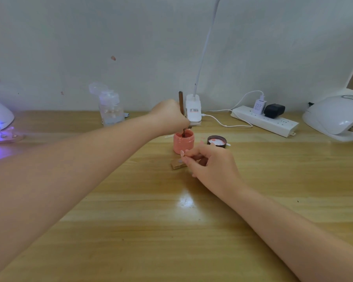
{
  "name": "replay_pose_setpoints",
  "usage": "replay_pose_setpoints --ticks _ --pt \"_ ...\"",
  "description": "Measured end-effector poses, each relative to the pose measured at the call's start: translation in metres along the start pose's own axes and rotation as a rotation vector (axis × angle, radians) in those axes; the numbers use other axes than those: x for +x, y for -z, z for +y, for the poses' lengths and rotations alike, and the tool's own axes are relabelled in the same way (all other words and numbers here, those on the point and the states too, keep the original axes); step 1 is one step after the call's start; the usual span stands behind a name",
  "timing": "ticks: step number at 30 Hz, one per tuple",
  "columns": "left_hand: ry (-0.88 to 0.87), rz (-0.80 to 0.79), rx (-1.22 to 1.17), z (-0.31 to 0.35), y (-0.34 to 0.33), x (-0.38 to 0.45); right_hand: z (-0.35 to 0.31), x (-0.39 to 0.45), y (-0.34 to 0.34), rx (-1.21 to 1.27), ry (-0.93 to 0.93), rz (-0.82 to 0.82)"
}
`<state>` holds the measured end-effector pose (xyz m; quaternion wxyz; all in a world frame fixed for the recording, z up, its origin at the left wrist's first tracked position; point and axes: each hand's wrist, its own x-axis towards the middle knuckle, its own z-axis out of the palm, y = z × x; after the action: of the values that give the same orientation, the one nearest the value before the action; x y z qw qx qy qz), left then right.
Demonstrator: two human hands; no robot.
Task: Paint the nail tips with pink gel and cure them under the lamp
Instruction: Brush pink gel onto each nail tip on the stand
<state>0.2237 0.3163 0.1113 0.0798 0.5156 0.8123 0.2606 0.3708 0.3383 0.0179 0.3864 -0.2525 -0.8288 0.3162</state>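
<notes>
Here the left hand (169, 117) grips a brush (181, 110) dipped into the open pink gel jar (183, 142); the right hand (210, 165) pinches a wooden strip (178, 164).

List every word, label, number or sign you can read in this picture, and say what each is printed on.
No text can be read here.
White clip base of the desk lamp: a sticker with a red mark and dark lines, too blurred to read.
White plug-in charger on the white power strip: faint grey print, too small to read.
Pink gel jar, its dark lid, clear pump bottle: no lettering visible.
</notes>
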Motion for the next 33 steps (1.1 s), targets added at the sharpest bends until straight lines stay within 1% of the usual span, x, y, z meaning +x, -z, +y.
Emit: replay_pose_setpoints --ticks 2,3,6,8,9,12,16,20,24,27,28,30,31,33 --pt "0.016 0.026 -0.060 -0.005 0.001 0.000 0.000 0.000 0.000 -0.011 0.006 0.000" --pt "0.034 0.060 -0.129 -0.007 0.003 0.001 0.000 0.001 0.000 -0.017 0.008 0.001" --pt "0.150 0.198 -0.464 -0.020 0.008 0.000 -0.002 0.000 0.001 -0.028 0.010 0.008" --pt "0.237 0.250 -0.671 -0.032 0.009 -0.001 -0.003 0.000 0.001 -0.032 0.011 0.011" --pt "0.278 0.260 -0.738 -0.037 0.008 -0.003 -0.003 0.000 0.001 -0.031 0.010 0.011" --pt "0.374 0.283 -0.836 -0.053 0.005 -0.008 -0.005 -0.001 0.002 -0.020 0.004 0.007" --pt "0.423 0.349 -0.964 -0.070 0.001 -0.015 -0.006 -0.001 0.003 -0.025 0.006 0.004" --pt "0.409 0.387 -1.117 -0.072 -0.004 -0.018 -0.008 -0.001 0.003 -0.035 0.021 0.004" --pt "0.419 0.368 -1.088 -0.074 -0.013 -0.020 -0.008 -0.001 0.004 -0.030 0.028 0.008" --pt "0.433 0.433 -1.120 -0.079 -0.014 -0.029 -0.007 -0.002 0.003 -0.032 0.031 0.018" --pt "0.417 0.464 -1.168 -0.081 -0.013 -0.034 -0.007 -0.002 0.003 -0.033 0.031 0.020" --pt "0.331 0.504 -1.281 -0.082 -0.010 -0.047 -0.007 -0.002 0.002 -0.034 0.025 0.025" --pt "0.276 0.500 -1.322 -0.081 -0.009 -0.055 -0.007 -0.001 0.002 -0.035 0.021 0.027" --pt "0.182 0.470 -1.329 -0.078 -0.008 -0.071 -0.008 -0.001 0.002 -0.039 0.017 0.031"
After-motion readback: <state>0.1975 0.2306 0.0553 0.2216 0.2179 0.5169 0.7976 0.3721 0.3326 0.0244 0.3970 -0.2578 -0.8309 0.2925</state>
